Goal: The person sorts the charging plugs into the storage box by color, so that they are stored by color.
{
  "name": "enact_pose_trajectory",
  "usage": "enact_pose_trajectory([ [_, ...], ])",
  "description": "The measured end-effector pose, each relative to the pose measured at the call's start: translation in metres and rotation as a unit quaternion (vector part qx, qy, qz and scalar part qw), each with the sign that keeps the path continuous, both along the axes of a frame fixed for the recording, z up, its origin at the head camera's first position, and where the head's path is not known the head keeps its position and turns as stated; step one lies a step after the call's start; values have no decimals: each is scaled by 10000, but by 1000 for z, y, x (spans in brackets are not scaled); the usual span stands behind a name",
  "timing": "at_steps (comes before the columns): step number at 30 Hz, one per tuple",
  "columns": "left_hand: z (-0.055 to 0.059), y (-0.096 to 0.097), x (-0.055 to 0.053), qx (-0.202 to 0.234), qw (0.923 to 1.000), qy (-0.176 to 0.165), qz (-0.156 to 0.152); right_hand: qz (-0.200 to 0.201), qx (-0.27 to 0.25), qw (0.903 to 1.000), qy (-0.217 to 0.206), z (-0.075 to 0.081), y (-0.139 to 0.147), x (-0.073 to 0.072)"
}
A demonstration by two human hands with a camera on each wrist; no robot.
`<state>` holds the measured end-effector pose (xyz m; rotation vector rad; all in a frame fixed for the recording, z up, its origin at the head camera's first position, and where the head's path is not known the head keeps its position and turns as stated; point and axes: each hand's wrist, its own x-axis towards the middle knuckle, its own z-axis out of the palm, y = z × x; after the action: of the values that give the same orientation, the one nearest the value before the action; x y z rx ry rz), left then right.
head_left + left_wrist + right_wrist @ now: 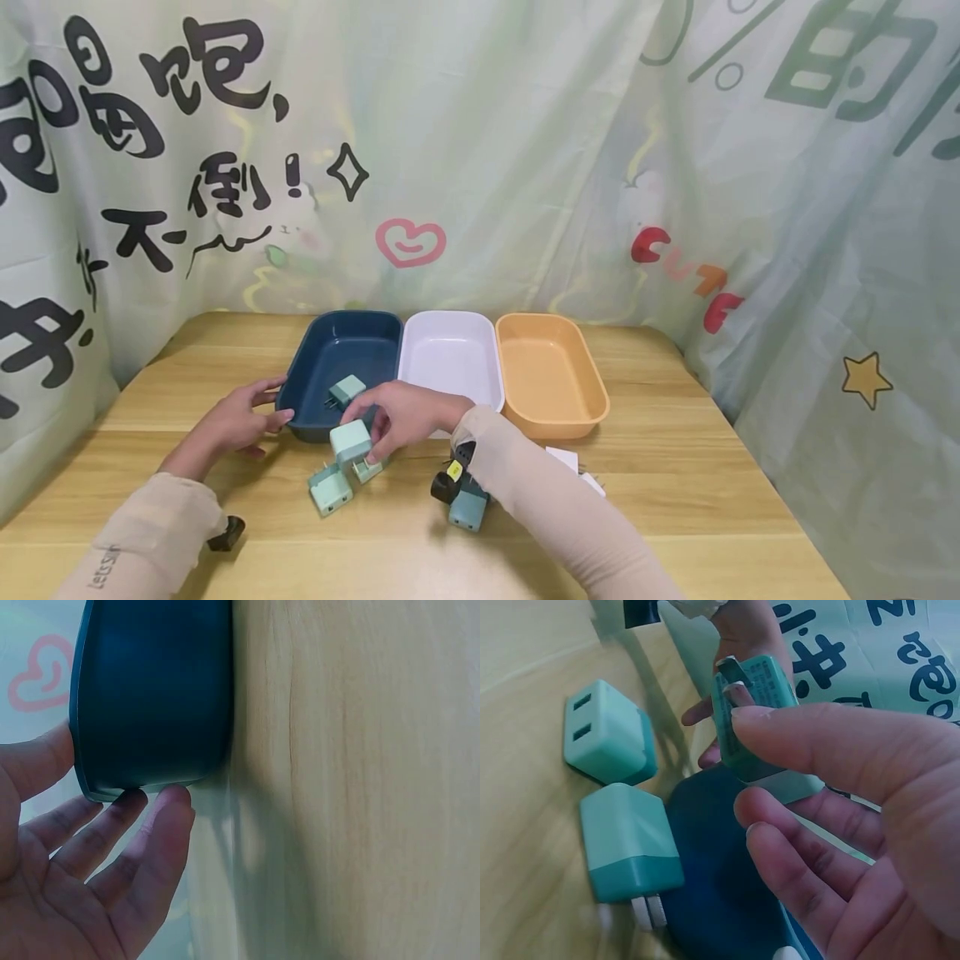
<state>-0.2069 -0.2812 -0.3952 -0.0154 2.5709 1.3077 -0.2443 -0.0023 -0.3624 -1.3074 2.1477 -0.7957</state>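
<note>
My right hand (408, 412) pinches a mint-green plug-in charger (351, 442) between thumb and fingers, just before the near edge of the dark blue tray (360, 329). In the right wrist view, metal prongs show on the held charger (765, 682). Two more mint-green chargers lie on the table below it, a nearer one (330, 492) and another (369, 470) partly hidden by the hand. Inside the blue tray sits one mint-green charger (347, 389). My left hand (243, 417) touches that tray's left near corner with extended fingers; the left wrist view shows them against its outer wall (157, 697).
A white tray (450, 354) and an orange tray (551, 367) stand right of the blue one, side by side. Darker teal chargers (468, 507) lie partly under the right forearm. White chargers (562, 458) lie beyond that forearm. A printed curtain (510, 167) hangs behind the table.
</note>
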Motion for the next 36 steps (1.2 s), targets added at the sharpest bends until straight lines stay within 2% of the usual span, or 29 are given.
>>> enact_pose_trajectory([
  [8, -2, -1, 0, -17, 10000, 15, 12, -268, 18, 9996, 122, 1, -3, -10],
  [19, -4, -2, -1, -16, 10000, 52, -19, -367, -148, 9992, 85, 3, -6, -20],
  [29, -4, -4, -1, 49, 10000, 53, -63, -744, -378, 9965, 90, 1, -13, -32],
  [36, -5, -4, 0, -25, 10000, 47, -55, -945, -379, 9948, -82, -4, -21, -39],
])
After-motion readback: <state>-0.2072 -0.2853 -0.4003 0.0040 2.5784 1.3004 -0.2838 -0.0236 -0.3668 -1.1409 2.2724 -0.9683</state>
